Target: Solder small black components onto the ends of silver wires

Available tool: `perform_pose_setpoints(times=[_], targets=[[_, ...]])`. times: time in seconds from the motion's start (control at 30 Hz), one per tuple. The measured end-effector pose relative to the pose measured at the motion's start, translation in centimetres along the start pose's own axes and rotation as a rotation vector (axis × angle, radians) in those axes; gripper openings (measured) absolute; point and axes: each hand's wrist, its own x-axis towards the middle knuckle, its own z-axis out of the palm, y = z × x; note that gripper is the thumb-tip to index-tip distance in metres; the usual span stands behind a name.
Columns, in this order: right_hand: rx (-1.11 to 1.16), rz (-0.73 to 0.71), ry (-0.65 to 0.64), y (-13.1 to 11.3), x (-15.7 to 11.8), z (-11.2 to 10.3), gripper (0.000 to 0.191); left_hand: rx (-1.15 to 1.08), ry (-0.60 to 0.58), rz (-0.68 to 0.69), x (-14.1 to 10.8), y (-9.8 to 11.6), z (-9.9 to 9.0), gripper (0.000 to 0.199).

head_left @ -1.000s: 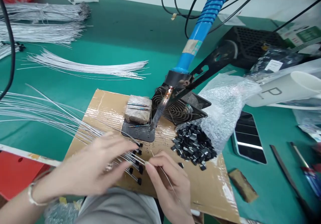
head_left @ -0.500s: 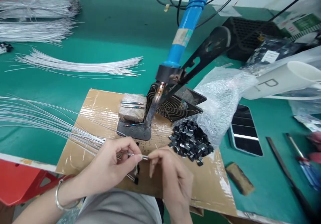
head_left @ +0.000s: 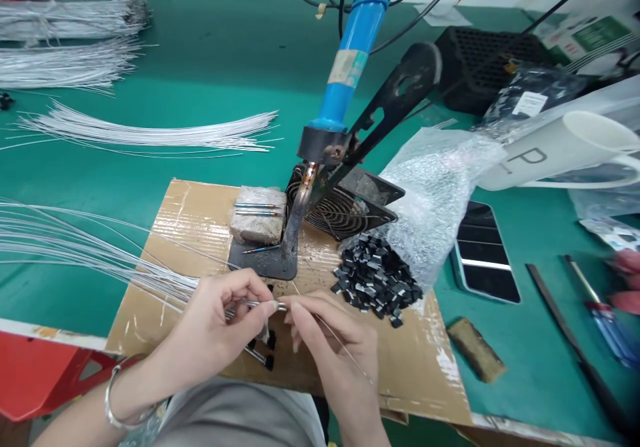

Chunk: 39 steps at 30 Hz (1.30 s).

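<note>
My left hand (head_left: 227, 320) is closed in a pinch at the ends of white wires (head_left: 167, 280), which trail off to the left. A small shiny metal end (head_left: 281, 306) shows between my two hands. My right hand (head_left: 340, 347) pinches a thin silvery wire (head_left: 345, 348) that runs across its fingers and back over the hand. The fingertips of both hands nearly meet above the cardboard (head_left: 410, 367). Below my left hand lie wire ends with black tips (head_left: 269, 361). Above my hands hangs a soldering iron (head_left: 336, 97) with its bent tip pointing down.
A pile of small black pieces (head_left: 379, 279) spills from a bubble-wrap bag (head_left: 425, 187). Behind the iron stand a fan (head_left: 345, 210) and a worn block (head_left: 257, 223). To the right are a phone (head_left: 487, 253), a mug (head_left: 555, 153) and a file (head_left: 565, 330). More wire bundles (head_left: 150, 133) lie left.
The view has shifted slightly. My right fingers have changed their pinch, with the thumb now on top. The thin wire now shows along my right hand.
</note>
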Motion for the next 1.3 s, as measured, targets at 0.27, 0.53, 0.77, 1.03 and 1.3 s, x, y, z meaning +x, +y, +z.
perform_pose_setpoints(times=[0.27, 0.53, 0.77, 1.03, 1.3], targets=[[-0.171, -0.048, -0.168, -1.5, 0.9, -1.6, 0.013, 0.079, -0.024, 0.006, -0.4, 0.0, -0.1, 0.021], [-0.332, -0.196, -0.386, -2.2, 2.0, -3.3, 0.013, 0.144, -0.106, -0.01, -0.6, 0.3, -0.2, 0.018], [-0.163, -0.127, 0.017, -1.5, 1.8, -4.5, 0.016, 0.103, -0.041, 0.004, -0.8, 0.0, -0.5, 0.023], [0.147, 0.075, -0.018, 0.5, 0.2, -1.1, 0.018, 0.021, 0.028, 0.031, -0.7, 0.0, -0.1, 0.024], [0.375, 0.294, -0.043, -0.7, -0.4, 0.9, 0.013, 0.106, 0.133, 0.096, -0.7, 0.1, 0.4, 0.025]])
